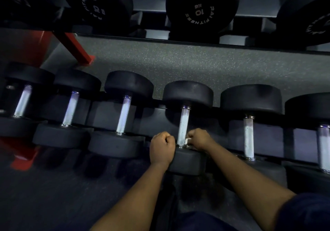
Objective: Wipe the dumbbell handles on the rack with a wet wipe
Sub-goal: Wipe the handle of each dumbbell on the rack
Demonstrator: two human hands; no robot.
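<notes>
Most of the wet wipe is buried in the right hand; only a small white scrap shows against the handle, whose lower end that hand partly covers. The left hand is a fist with its palm side hidden. The rightmost dumbbell is cut off by the right edge of view, the upper-shelf dumbbells by the top. Printing on the upper-left dumbbell head is too blurred to read, and the red frame at lower left is smeared
</notes>
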